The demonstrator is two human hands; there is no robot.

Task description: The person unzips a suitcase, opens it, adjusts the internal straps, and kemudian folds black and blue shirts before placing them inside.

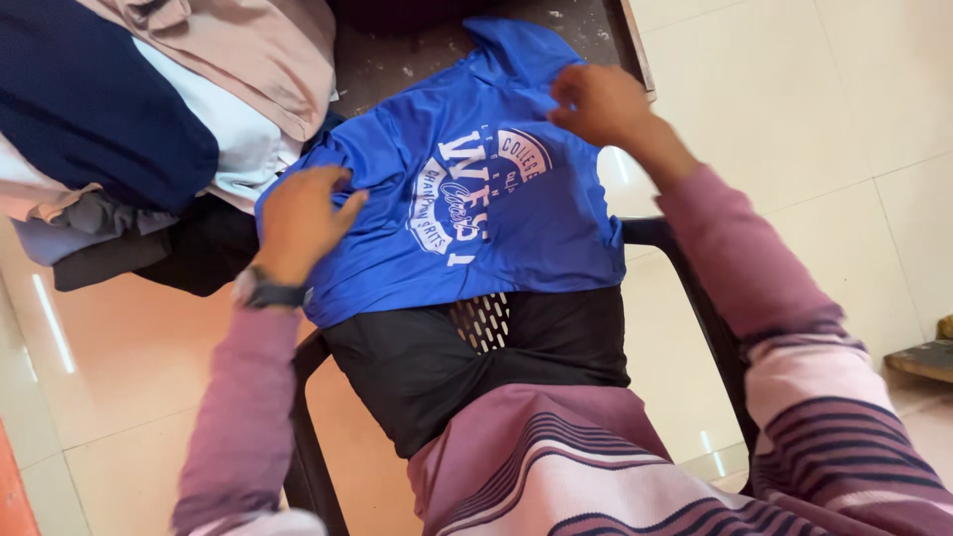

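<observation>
Pale glossy floor tiles (794, 119) surround a dark plastic chair (486, 323) draped with a black cloth (427, 367), and on top of that cloth lies a blue shirt (536, 228) with a white print. Left of the shirt sits a pile of clothes (149, 99). The left hand (298, 223) rests half-open on the shirt's left edge, fingers bunching fabric; the right hand (596, 99) pinches its upper right part. The shirt looks light, soft and limp, so shoulders or side seams seem the best holds
</observation>
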